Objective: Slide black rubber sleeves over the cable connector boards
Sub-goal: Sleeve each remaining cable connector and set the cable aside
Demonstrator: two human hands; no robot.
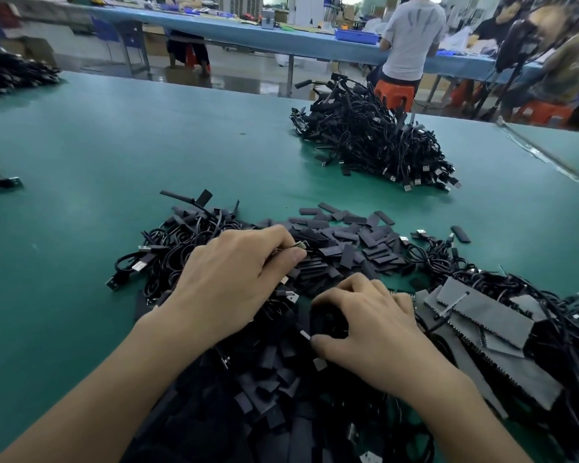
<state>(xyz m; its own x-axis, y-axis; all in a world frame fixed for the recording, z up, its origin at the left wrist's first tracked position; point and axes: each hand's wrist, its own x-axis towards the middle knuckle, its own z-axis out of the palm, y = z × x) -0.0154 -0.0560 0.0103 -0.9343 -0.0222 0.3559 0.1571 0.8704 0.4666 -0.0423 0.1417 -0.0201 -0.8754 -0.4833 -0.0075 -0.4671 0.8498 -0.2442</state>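
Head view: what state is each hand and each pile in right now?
Left hand: pinches a connector board at its fingertips.
Right hand: fingers curled into the near cable heap; grip unclear.
Rubber sleeves: loose, scattered on the mat.
Far cable pile: heaped, apart from both hands.
Grey strips: overlapping, at the right.

I can read no words, labels or numbers from here; the grey shirt (411, 31) carries only a blurred pattern.
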